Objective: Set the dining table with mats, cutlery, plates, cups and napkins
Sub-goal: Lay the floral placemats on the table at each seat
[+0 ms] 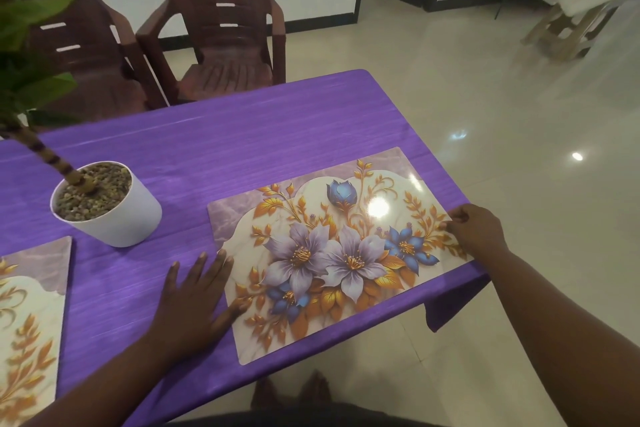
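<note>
Head view: bench [214, 149] draped in purple cloth, seen from its near edge. Floral mat [332, 253] is laid at the right end, skewed, its right corner just at the bench edge. A second mat [31, 315] is cut off at the left frame edge. White plant pot [114, 208] stands between the two mats; two brown chairs [221, 21] are drawn up at the far side.

Left hand [194, 305] is laid flat, fingers straight and spread, fingertips on the mat's left edge. Right hand [479, 229] is curled at the mat's right edge; whether it is pinched cannot be told.

Step judged: mat placement. Next, squaring the mat is called for.

No cutlery, plates, cups or napkins are seen.
</note>
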